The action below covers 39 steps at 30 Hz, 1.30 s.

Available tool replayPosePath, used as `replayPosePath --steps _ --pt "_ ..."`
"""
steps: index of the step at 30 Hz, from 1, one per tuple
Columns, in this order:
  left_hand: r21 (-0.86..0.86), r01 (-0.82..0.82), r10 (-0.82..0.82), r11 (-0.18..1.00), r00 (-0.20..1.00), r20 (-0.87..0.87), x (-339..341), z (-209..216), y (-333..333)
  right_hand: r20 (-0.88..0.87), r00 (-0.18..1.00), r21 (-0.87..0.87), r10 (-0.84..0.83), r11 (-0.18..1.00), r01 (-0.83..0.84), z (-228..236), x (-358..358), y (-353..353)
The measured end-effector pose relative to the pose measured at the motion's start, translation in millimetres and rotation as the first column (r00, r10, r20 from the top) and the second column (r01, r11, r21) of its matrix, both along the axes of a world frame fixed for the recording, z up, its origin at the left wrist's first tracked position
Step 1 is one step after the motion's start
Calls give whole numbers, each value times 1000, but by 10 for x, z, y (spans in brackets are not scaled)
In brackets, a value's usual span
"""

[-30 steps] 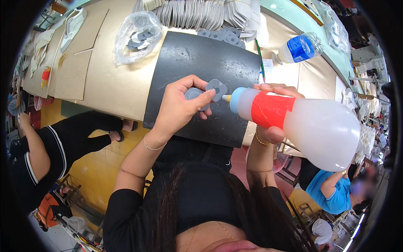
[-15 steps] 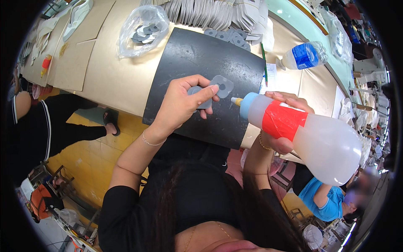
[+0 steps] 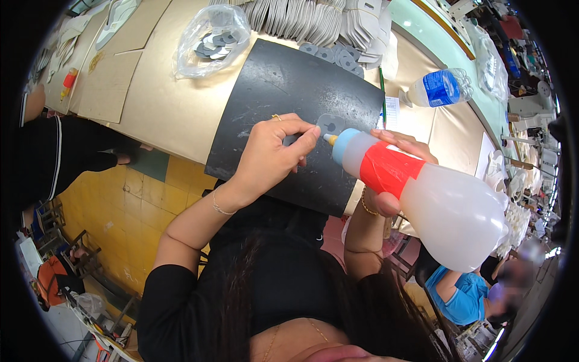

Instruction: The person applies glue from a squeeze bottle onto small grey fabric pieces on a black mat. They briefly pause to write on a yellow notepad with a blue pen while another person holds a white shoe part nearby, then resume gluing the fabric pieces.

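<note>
My left hand (image 3: pixel 274 151) is closed in a pinch, thumb and forefinger at the edge of a thin grey rounded-square piece (image 3: pixel 331 124) with a dark slotted hole. A second grey piece (image 3: pixel 289 140) shows partly behind its fingers, mostly hidden. Wrapped round a large translucent squeeze bottle (image 3: pixel 452 211) with a red band and light blue cap, my right hand (image 3: pixel 410 145) holds it tilted on its side. The bottle's yellowish nozzle points left, close beside the piece and my left fingertips. Beneath both lies a black curved-edged board (image 3: pixel 271 84).
Beyond the board sit loose grey pieces (image 3: pixel 344 57) and stacked grey parts (image 3: pixel 295 21). A clear plastic bag (image 3: pixel 187 60) of pieces is at left. A blue-labelled bottle (image 3: pixel 443 87) lies at right near a green pencil (image 3: pixel 382 90). A co-worker in blue (image 3: pixel 461 298) sits at right.
The squeeze bottle has moved left and slightly up, bringing its nozzle near the grey piece. My left hand has turned, and the piece has shifted right, lower to the board.
</note>
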<state>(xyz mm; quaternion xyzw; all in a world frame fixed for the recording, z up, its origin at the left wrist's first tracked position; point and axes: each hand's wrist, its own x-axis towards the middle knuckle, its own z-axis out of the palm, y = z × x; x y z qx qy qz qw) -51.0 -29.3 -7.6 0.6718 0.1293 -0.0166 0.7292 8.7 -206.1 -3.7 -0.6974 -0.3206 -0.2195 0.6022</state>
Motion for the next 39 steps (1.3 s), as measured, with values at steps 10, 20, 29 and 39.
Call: replayPosePath --steps 10,20,29,39 --pt "-95 50 -61 994 991 -119 21 5 58 -50 999 140 -9 990 16 21 28 -36" --pt "87 176 -164 980 978 -130 -7 39 71 -195 976 290 102 956 -42 52 92 32" --pt "145 258 -237 955 960 -148 -5 96 84 -120 980 45 159 987 -155 -39 181 27" --pt "151 275 -252 950 955 -154 62 60 37 -225 972 348 64 937 18 -21 219 -133"
